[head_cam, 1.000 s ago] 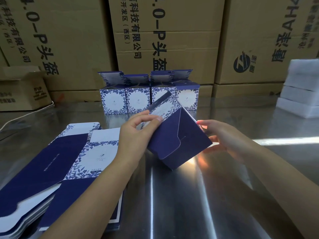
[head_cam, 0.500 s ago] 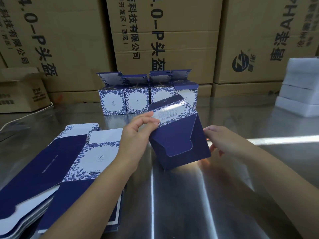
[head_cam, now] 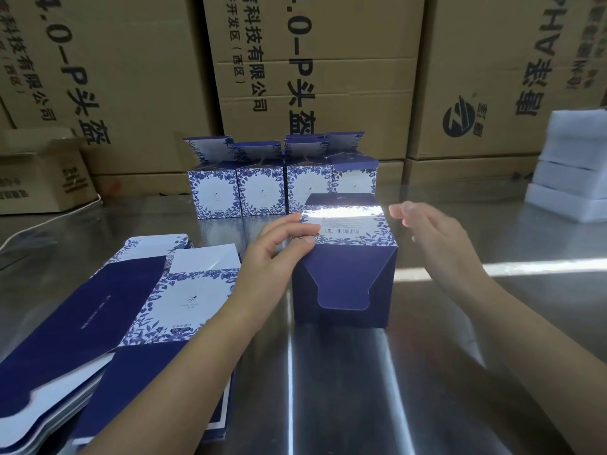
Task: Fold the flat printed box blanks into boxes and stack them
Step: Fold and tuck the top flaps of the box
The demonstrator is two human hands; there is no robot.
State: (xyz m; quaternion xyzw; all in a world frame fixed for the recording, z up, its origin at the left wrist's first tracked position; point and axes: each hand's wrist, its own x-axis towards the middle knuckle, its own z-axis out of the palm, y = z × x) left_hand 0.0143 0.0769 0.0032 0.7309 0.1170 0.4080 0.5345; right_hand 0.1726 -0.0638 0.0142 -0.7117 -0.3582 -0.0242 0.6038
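A folded navy box (head_cam: 345, 284) with a blue floral barcode face on top stands on the steel table (head_cam: 427, 372) at centre. My left hand (head_cam: 276, 254) pinches its upper left corner. My right hand (head_cam: 430, 234) hovers open just right of the box, not touching it. A pile of flat printed blanks (head_cam: 108, 320) lies at the left under my left forearm. Behind the box, a row of folded floral boxes (head_cam: 262, 188) stands with top flaps up.
Large brown cartons (head_cam: 312, 77) wall off the back of the table. A small open carton (head_cam: 39, 178) sits at far left with a white cord beside it. White foam blocks (head_cam: 574, 172) are stacked at the right edge.
The box has turned from a tilted hold to standing square on the table. My right hand has let go of it and drawn back to the right.
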